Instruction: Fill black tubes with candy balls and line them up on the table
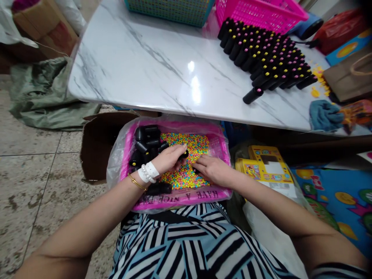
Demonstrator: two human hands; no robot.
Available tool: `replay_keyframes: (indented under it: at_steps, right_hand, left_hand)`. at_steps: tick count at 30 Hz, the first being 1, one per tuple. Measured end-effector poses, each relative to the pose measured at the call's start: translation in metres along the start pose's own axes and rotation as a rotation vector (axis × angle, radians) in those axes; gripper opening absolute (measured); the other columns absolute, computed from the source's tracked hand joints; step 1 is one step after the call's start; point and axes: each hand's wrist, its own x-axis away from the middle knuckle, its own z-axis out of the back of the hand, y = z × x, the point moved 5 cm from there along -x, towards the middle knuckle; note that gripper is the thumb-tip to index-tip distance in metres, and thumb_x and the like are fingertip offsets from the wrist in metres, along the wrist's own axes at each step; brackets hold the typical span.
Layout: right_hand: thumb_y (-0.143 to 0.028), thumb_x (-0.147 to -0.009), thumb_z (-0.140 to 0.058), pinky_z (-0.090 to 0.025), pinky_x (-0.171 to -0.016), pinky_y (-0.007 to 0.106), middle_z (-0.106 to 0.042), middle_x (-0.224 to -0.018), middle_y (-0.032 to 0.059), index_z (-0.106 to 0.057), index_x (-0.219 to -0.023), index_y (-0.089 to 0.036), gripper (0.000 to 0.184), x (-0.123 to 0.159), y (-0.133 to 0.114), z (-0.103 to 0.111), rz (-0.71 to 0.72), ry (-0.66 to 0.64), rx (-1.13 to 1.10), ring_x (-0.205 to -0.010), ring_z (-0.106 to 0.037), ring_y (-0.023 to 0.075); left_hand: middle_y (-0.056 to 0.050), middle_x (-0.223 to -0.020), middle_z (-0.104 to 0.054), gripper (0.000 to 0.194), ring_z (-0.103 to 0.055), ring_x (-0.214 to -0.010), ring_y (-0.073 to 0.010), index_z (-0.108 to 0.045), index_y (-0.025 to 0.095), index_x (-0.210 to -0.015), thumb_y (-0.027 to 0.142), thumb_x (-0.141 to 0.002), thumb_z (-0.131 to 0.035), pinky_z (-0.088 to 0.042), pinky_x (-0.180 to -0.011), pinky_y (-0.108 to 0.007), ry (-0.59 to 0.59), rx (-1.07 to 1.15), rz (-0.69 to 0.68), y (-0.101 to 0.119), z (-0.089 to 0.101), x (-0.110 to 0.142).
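On my lap, a pink plastic basket lined with clear film holds a layer of small multicoloured balls and, at its left, several black plastic cylinders. My left hand, with a white band and bracelets at the wrist, is closed around a black cylinder; a yellow ball shows at its end. To its right, my right hand reaches into the balls with fingers curled down. Something dark shows under those fingertips, mostly hidden, and I cannot make out what it is.
A white marble-patterned table lies ahead, its edge just beyond the basket. Rows of black cylinders with pink or yellow balls in their ends rest at the right. Behind are pink and teal baskets. An open carton stands left.
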Motion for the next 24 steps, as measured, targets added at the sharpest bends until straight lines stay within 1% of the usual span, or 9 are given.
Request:
replay_keyframes:
  at_steps: [2,4,7,11,15,18,20,22,24]
  right_hand:
    - [-0.017,-0.096,-0.044,-0.049,-0.085,0.041,-0.061,-0.102,0.016,-0.06,-0.118,-0.008,0.029,-0.006,-0.006,-0.003,-0.027,0.016,-0.003,-0.099,-0.054,0.0258]
    - [-0.016,-0.095,-0.045,-0.049,-0.085,0.041,-0.061,-0.104,0.0164,-0.061,-0.115,-0.008,0.027,-0.011,-0.016,-0.004,-0.006,0.031,-0.059,-0.1,-0.054,0.0261]
    - [-0.016,-0.09,-0.054,-0.049,-0.088,0.039,-0.062,-0.105,0.0138,-0.061,-0.114,-0.012,0.025,-0.012,-0.025,0.004,0.063,0.12,-0.312,-0.101,-0.056,0.0229]
    - [-0.016,-0.084,-0.065,-0.049,-0.092,0.033,-0.066,-0.109,0.0075,-0.062,-0.115,-0.018,0.032,0.003,-0.011,0.027,0.056,0.301,-0.754,-0.102,-0.061,0.0172]
    - [-0.024,-0.083,-0.069,-0.049,-0.091,0.033,-0.069,-0.109,0.006,-0.065,-0.113,-0.021,0.031,0.015,0.005,0.031,-0.032,0.355,-0.999,-0.102,-0.063,0.0169]
    - [-0.025,-0.081,-0.07,-0.052,-0.086,0.032,-0.069,-0.105,0.0059,-0.065,-0.113,-0.019,0.032,0.019,0.008,0.032,-0.109,0.388,-1.046,-0.096,-0.065,0.0164]
    - [-0.025,-0.081,-0.069,-0.054,-0.083,0.032,-0.069,-0.103,0.0062,-0.064,-0.114,-0.019,0.033,0.026,0.013,0.042,-0.161,0.479,-1.007,-0.091,-0.066,0.0162]
    - [-0.024,-0.081,-0.067,-0.054,-0.083,0.033,-0.068,-0.106,0.0073,-0.063,-0.114,-0.019,0.033,0.039,0.025,0.063,-0.228,0.651,-0.917,-0.093,-0.066,0.0174]
    - [-0.026,-0.081,-0.067,-0.053,-0.087,0.036,-0.066,-0.109,0.0076,-0.062,-0.112,-0.02,0.032,0.06,0.046,0.09,-0.339,0.89,-0.748,-0.097,-0.064,0.0191]
  left_hand:
    - [-0.001,-0.071,-0.06,0.041,-0.046,-0.042,-0.0065,-0.049,0.018,-0.079,0.058,-0.088,-0.045,-0.025,-0.038,-0.018,0.026,0.007,-0.02,0.001,0.001,0.0]
    - [-0.001,-0.07,-0.06,0.041,-0.046,-0.042,-0.0066,-0.05,0.018,-0.079,0.058,-0.087,-0.046,-0.024,-0.037,-0.018,0.038,0.017,-0.028,0.002,0.001,0.0]
    - [0.0,-0.068,-0.057,0.041,-0.046,-0.043,-0.0064,-0.05,0.018,-0.078,0.058,-0.087,-0.047,-0.025,-0.038,-0.018,0.042,0.05,-0.023,0.003,0.002,0.001]
    - [0.001,-0.065,-0.055,0.045,-0.044,-0.042,-0.0064,-0.05,0.018,-0.078,0.062,-0.085,-0.048,-0.024,-0.038,-0.017,0.041,0.1,-0.042,0.004,0.003,0.003]
    - [0.0,-0.072,-0.057,0.049,-0.045,-0.042,-0.0061,-0.049,0.018,-0.082,0.067,-0.081,-0.05,-0.022,-0.036,-0.018,0.015,0.188,-0.031,0.002,0.004,0.0]
    - [0.004,-0.067,-0.051,0.038,-0.043,-0.044,-0.0059,-0.047,0.019,-0.088,0.052,-0.077,-0.063,-0.021,-0.038,-0.017,-0.029,0.209,-0.044,0.001,0.001,-0.001]
    - [0.007,-0.061,-0.046,0.035,-0.041,-0.045,-0.0067,-0.047,0.02,-0.095,0.041,-0.075,-0.067,-0.024,-0.041,-0.018,-0.066,0.142,-0.062,0.001,-0.002,0.001]
    - [0.006,-0.063,-0.048,0.034,-0.044,-0.05,-0.0089,-0.049,0.02,-0.101,0.039,-0.077,-0.064,-0.032,-0.045,-0.02,-0.077,0.022,-0.101,0.001,-0.003,0.004]
    - [0.0,-0.078,-0.057,0.033,-0.054,-0.067,-0.0136,-0.053,0.02,-0.104,0.041,-0.08,-0.061,-0.043,-0.059,-0.026,-0.044,-0.151,-0.204,0.002,-0.001,0.005]
